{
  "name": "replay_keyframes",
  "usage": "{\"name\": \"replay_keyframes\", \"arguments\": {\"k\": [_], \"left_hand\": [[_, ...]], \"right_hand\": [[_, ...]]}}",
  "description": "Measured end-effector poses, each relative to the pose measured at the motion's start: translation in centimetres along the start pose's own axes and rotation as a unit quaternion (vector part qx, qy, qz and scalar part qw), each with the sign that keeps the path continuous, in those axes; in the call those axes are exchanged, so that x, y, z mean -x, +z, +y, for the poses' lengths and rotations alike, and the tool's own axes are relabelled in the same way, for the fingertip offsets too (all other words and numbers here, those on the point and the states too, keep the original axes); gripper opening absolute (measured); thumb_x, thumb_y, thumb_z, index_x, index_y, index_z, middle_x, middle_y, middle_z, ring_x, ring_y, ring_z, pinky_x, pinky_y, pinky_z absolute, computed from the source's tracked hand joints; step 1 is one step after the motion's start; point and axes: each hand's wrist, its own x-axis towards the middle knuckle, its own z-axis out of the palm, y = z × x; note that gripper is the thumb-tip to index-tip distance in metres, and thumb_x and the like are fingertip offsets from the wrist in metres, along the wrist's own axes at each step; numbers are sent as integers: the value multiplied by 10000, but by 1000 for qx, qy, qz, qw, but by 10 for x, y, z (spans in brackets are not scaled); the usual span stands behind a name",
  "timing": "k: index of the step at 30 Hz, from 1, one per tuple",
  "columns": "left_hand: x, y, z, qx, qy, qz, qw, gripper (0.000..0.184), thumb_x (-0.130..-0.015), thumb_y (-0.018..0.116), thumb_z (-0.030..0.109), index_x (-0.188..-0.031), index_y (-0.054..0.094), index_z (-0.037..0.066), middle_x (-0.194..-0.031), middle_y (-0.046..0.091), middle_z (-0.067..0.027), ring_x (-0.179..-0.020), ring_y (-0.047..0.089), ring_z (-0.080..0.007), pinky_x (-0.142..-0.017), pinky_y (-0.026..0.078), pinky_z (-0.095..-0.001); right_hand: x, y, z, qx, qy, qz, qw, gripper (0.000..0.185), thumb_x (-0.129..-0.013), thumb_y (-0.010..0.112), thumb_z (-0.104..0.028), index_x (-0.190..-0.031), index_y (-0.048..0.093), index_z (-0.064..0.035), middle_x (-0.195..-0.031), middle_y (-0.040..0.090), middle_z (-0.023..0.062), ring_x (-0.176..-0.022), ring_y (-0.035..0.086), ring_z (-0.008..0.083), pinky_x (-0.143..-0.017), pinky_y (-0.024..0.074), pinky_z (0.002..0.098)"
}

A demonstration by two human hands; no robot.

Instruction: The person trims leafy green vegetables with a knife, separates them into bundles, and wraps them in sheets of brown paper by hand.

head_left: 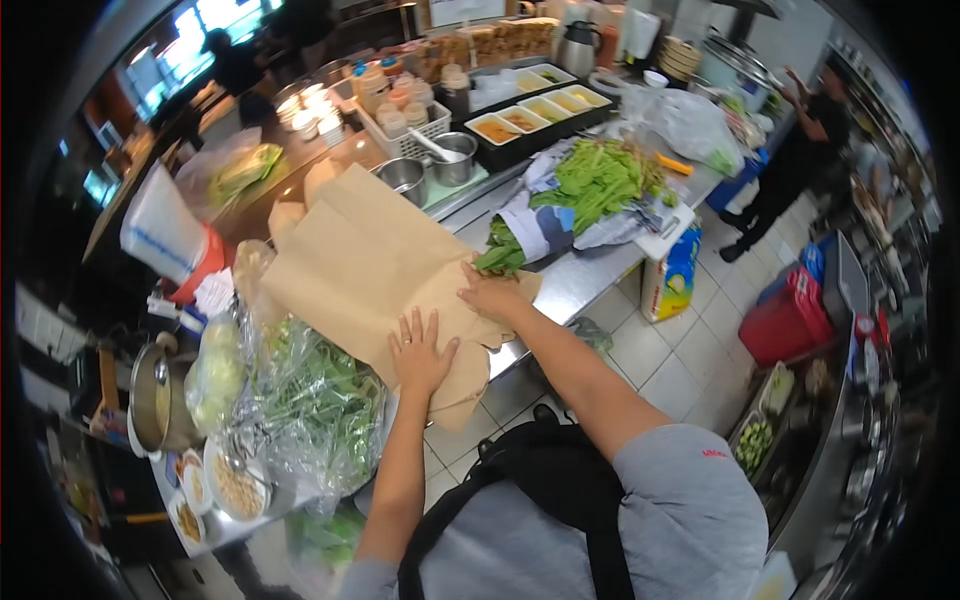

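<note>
A large sheet of brown paper [345,240] lies over the steel counter, its near edge hanging past the counter's front. My left hand [421,355] rests flat on the paper near that edge, fingers spread, a ring on one finger. Farther right, my right hand [490,295] presses on the paper with its fingers stretched out. Just beyond it lies a bunch of leafy greens [600,185] partly wrapped in printed paper [540,228]. To the left of my left hand sits a clear plastic bag of green stalks [315,400].
Behind the paper stand metal pots [456,158], a basket of bottles [425,130] and a black tray of sauce containers [545,112]. Bowls [238,480] and a large pot [158,395] are at left. An orange-handled knife [674,164] lies by the greens. Another person [815,140] stands at right.
</note>
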Motion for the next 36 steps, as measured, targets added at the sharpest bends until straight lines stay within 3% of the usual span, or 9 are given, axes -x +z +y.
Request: {"name": "replay_keyframes", "arguments": {"k": [2,5,9,14,22,25,31,34,36], "left_hand": [[-3,0,-3,2,11,0,1000,682,-862,414,572,-1406,342,166,-1469,255,-177,-1359,197,-386,-1064,131,-580],[-9,0,-4,28,2,-15,999,652,-864,442,535,-1382,376,145,-1458,272,-176,-1353,207,-382,-1066,135,-573],[-37,-33,28,139,13,58,988,480,-847,566,339,-1226,496,52,-1303,432,-185,-1226,372,-370,-1009,237,-550],[-144,-55,103,303,163,146,928,314,-814,621,184,-1063,584,-5,-1119,548,-195,-1060,509,-349,-895,405,-382],[-258,-32,153,262,-33,-11,964,241,-766,654,227,-844,656,-1,-681,633,-152,-622,610,-291,-623,481,-382],[-277,-8,127,357,-125,29,925,203,-777,640,212,-817,657,14,-662,631,-156,-621,627,-281,-591,474,-369],[-286,-33,115,163,-130,159,965,86,-779,603,81,-828,606,10,-723,625,-146,-670,600,-330,-614,468,-393],[-271,-42,125,84,70,211,971,260,-714,608,-19,-967,591,35,-979,576,-149,-938,543,-347,-782,453,-391],[-262,-47,137,110,143,209,961,249,-711,616,-8,-954,585,36,-953,572,-144,-914,546,-332,-773,452,-391]], "right_hand": [[-18,-21,-2,-100,3,-280,955,340,-850,587,-307,-1121,625,-106,-1136,607,143,-1044,573,276,-888,432,407],[13,-110,-10,-376,58,-51,923,185,-771,630,-189,-864,668,-33,-852,653,163,-807,634,289,-717,493,356],[18,-147,103,-232,107,183,949,117,-746,651,-121,-806,643,-21,-795,637,129,-746,613,248,-667,477,333],[-10,-139,174,-316,137,181,921,245,-747,694,-181,-899,623,-2,-829,629,102,-716,588,212,-658,460,317],[-44,-123,133,-324,124,68,936,354,-677,767,-201,-922,596,-10,-783,537,110,-768,521,269,-697,438,356],[-47,-113,143,-288,68,133,946,270,-694,749,-170,-868,591,-35,-826,535,94,-822,496,285,-716,425,372],[-45,-117,153,-296,-31,183,937,162,-685,738,-99,-735,595,-41,-832,513,82,-803,480,281,-674,424,364],[-35,-135,153,-288,-70,197,935,168,-657,745,-64,-699,587,-31,-864,538,91,-822,507,275,-668,433,352],[-18,-139,162,-299,-115,161,933,159,-645,724,-42,-714,581,-35,-885,583,95,-856,557,274,-730,438,352]]}}
